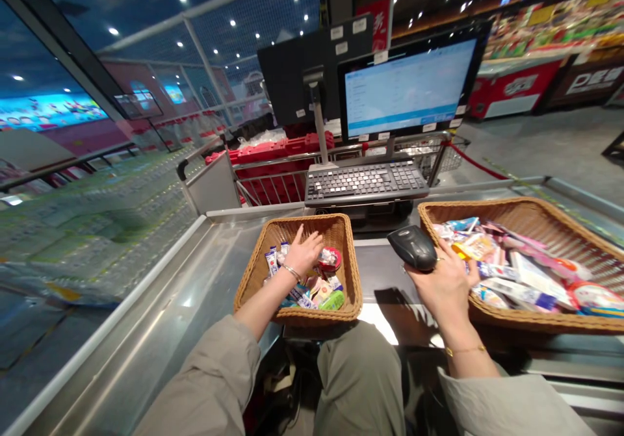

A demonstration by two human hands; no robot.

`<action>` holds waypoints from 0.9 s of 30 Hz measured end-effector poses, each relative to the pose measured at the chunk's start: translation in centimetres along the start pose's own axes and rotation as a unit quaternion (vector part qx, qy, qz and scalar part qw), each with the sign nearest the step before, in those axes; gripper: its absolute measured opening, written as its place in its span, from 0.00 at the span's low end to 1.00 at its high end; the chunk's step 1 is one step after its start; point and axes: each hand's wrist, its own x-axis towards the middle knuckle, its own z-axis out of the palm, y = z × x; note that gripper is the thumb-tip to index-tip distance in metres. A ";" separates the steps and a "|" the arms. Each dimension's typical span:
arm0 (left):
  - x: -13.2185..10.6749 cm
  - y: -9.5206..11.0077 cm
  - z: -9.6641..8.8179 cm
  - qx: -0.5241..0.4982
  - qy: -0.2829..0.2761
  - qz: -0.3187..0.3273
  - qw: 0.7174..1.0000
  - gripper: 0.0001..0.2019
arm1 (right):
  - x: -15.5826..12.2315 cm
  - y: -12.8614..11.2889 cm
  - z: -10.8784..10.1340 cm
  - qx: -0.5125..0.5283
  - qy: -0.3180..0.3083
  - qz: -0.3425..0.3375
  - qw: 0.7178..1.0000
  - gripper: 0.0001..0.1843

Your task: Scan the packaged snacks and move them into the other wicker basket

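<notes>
My left hand (305, 254) is over the smaller wicker basket (354, 254), fingers spread and holding nothing. Slim blue-and-white sticks (272, 262), a red round pack (330, 258) and a green pack (332, 301) lie in this basket around the hand. In my right hand (446, 286) is a black barcode scanner (413, 246), its head tilted toward the left. That hand is beside the near left rim of the larger wicker basket (541, 321). A blue-and-white packet (497, 271) lies close to its fingers, among several colourful packaged goods.
Behind the baskets stand a keyboard (365, 181) and a lit monitor (409, 88). A second monitor (307, 65) faces away. The metal counter (195, 293) runs along the left, with stacked bottle packs (97, 228) beyond it. A cart with red crates (277, 153) is behind the keyboard.
</notes>
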 end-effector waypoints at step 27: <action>3.1 2.1 -3.2 0.017 0.245 -0.154 0.957 0.20 | -0.6 -0.4 0.3 -0.025 0.018 -0.159 0.987 0.15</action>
